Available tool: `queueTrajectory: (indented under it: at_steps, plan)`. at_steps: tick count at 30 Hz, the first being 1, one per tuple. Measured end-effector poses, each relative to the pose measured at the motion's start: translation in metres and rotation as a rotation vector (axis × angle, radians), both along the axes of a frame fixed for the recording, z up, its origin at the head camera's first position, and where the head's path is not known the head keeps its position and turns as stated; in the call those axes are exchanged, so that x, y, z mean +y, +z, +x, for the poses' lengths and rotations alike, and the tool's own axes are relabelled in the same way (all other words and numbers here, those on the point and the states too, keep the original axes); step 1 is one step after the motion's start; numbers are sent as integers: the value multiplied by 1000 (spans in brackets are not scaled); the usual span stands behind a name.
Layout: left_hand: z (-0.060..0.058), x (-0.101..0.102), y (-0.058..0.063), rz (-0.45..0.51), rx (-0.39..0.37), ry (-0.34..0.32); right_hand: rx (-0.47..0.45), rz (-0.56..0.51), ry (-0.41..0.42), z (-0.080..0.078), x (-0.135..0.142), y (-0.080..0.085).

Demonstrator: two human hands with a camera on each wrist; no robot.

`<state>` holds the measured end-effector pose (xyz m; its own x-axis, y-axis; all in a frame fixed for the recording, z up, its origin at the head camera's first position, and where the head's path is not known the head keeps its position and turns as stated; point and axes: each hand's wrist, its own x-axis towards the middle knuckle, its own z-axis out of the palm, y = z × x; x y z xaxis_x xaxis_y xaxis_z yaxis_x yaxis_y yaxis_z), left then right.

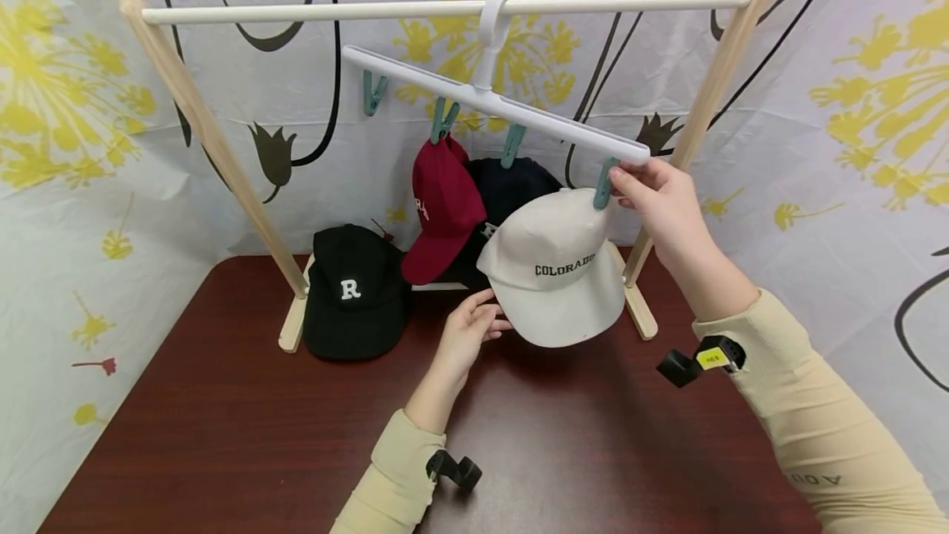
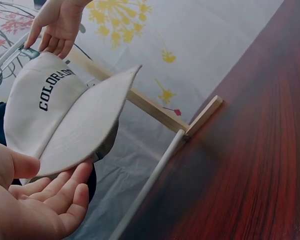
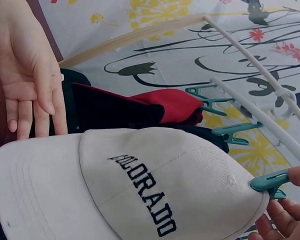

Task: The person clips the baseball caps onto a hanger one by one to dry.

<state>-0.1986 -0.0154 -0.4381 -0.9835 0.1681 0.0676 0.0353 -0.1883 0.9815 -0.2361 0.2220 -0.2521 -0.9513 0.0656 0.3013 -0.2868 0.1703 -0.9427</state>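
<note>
A white baseball cap with COLORADO lettering hangs at the right end of a white hanger, its crown in a teal clip. My right hand pinches that clip between thumb and fingers. Under the brim's left edge, my left hand touches the cap with relaxed, mostly straight fingers, the thumb apart from them in the left wrist view. Beside the white cap hang a red cap and a dark navy cap, each below its own teal clip. The white cap partly covers the navy one.
A wooden rack with a white top rod carries the hanger, which tilts down to the right. One more teal clip hangs at its left end, holding nothing. A black cap marked R sits on the dark red-brown table.
</note>
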Motion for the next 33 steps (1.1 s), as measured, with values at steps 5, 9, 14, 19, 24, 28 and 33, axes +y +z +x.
queueTrajectory:
  at_steps: [5,9,14,19,24,28,33]
  plan:
    - [0,-1,-1,-8,-6,-32,-5,66,-35,0,2,-1]
    - [1,-3,-2,-12,3,-41,-7,103,-65,0,3,-1]
    - [3,-7,-1,-18,-1,-33,-13,104,-108,1,5,-2]
    - [2,-11,-2,-20,-10,-22,-12,83,-124,2,8,-4]
    - [1,-18,-5,-25,2,-9,-6,30,-116,3,11,-9]
    - [2,-26,-6,-39,5,9,0,22,-121,4,13,-14]
    - [3,-34,-7,-59,3,28,22,-30,-105,4,14,-19]
